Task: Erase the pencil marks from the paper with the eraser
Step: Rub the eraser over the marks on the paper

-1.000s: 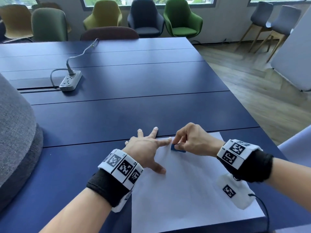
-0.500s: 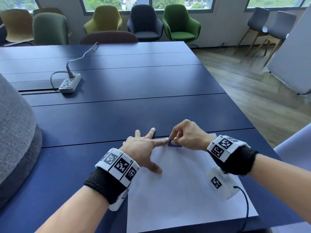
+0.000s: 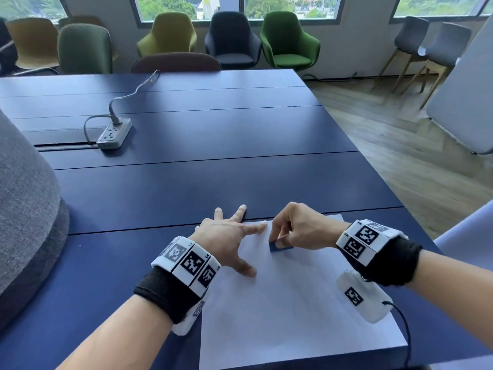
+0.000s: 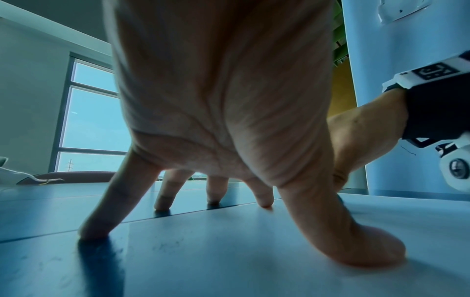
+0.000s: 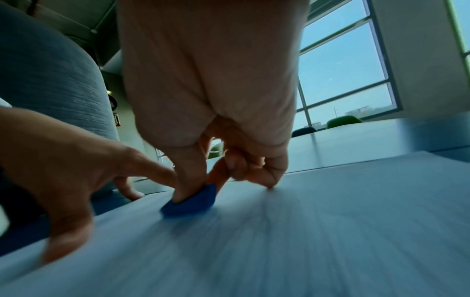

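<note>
**Eraser being pressed to paper, sheet being braced**

The small blue rectangular eraser [image 3: 280, 247] is being pinched by the right hand [image 3: 304, 228] between thumb and forefinger, the remaining fingers being curled under the palm. The eraser is being held down against the white sheet of paper [image 3: 293, 311], near the sheet's far edge and toward its left side. In the right wrist view the eraser [image 5: 189, 203] is being pressed flat onto the paper by the thumb tip, and the surface around it is blurred. The right wrist is being kept raised above the sheet, the forearm coming in from the right.

The left hand [image 3: 229, 236] is being held spread, fingers straight and fanned, arched on its tips. Its thumb and forefinger are being pressed onto the paper at the far left corner; the other fingers [image 4: 162, 201] are being rested on the dark blue panelled table [image 3: 186, 188] just beyond the sheet's edge. The forefinger tip is lying just beside the eraser. The left forearm is being angled in from the lower left.

Pencil marks on the paper cannot be made out.

A grey power strip with cable [image 3: 114, 134] is lying well apart, farther back on the table.
</note>
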`<state>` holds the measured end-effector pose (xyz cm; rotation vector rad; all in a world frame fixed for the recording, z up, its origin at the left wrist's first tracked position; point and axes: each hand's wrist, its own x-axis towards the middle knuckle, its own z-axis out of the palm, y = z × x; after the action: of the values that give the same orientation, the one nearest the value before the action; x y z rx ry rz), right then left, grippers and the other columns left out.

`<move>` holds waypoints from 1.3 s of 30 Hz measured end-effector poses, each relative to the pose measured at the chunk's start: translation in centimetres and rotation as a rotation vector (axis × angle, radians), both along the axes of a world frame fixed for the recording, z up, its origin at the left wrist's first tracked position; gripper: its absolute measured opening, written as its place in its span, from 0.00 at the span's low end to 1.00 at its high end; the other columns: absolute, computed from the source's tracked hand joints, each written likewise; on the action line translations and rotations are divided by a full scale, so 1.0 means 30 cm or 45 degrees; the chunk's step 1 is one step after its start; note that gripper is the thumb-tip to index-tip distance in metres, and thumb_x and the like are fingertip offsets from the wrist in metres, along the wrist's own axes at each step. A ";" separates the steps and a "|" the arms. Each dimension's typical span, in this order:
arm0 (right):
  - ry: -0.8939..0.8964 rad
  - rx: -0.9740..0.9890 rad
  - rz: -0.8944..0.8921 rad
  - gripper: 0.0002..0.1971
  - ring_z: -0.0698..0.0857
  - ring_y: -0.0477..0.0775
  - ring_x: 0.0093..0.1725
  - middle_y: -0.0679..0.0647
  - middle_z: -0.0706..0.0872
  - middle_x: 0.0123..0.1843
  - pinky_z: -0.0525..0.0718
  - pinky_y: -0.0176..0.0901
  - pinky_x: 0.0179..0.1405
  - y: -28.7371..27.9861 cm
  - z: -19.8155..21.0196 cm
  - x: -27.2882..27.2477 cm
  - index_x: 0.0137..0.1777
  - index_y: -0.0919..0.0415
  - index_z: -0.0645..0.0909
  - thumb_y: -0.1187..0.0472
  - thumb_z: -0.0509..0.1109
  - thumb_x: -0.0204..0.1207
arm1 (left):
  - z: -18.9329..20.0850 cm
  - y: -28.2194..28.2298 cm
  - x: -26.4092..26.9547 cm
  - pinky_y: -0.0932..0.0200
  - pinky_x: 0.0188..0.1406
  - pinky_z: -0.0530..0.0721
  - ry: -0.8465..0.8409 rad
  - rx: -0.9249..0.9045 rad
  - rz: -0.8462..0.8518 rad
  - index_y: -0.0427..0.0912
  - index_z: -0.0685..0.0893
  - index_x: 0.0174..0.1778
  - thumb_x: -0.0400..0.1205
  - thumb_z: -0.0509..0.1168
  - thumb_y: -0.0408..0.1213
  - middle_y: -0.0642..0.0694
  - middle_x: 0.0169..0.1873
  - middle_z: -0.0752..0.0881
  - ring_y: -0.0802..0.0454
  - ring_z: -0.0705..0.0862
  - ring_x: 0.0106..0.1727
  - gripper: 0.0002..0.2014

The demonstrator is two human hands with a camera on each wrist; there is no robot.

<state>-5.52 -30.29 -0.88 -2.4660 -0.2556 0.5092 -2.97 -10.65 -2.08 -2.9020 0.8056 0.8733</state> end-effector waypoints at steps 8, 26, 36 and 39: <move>0.001 0.031 -0.002 0.08 0.76 0.37 0.22 0.43 0.81 0.27 0.72 0.24 0.23 -0.007 -0.010 -0.002 0.39 0.52 0.89 0.67 0.75 0.71 | 0.005 -0.003 -0.002 0.28 0.77 0.58 0.011 -0.007 0.006 0.83 0.46 0.77 0.66 0.76 0.66 0.56 0.85 0.37 0.29 0.41 0.84 0.52; -0.080 0.033 -0.053 0.06 0.78 0.40 0.29 0.48 0.84 0.34 0.77 0.30 0.31 -0.031 -0.031 -0.009 0.41 0.53 0.89 0.66 0.75 0.72 | 0.001 -0.009 -0.002 0.28 0.77 0.58 0.004 -0.004 0.024 0.81 0.47 0.78 0.67 0.76 0.65 0.57 0.85 0.37 0.30 0.41 0.84 0.51; 0.027 0.033 0.006 0.06 0.76 0.38 0.25 0.47 0.83 0.31 0.73 0.24 0.26 -0.029 -0.018 -0.027 0.41 0.53 0.89 0.66 0.75 0.72 | 0.005 -0.010 -0.005 0.28 0.77 0.58 0.011 0.013 0.028 0.80 0.48 0.79 0.67 0.76 0.64 0.57 0.85 0.37 0.30 0.40 0.84 0.51; -0.024 -0.007 0.003 0.06 0.78 0.40 0.27 0.47 0.83 0.32 0.73 0.25 0.27 -0.019 -0.009 -0.005 0.42 0.54 0.90 0.66 0.75 0.72 | 0.007 -0.010 -0.008 0.28 0.78 0.57 0.017 0.008 0.029 0.79 0.47 0.79 0.68 0.76 0.64 0.57 0.85 0.36 0.30 0.40 0.84 0.51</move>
<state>-5.66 -30.87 -1.16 -2.4770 -0.2649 0.4886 -3.19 -10.95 -1.87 -2.9092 0.7704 0.8958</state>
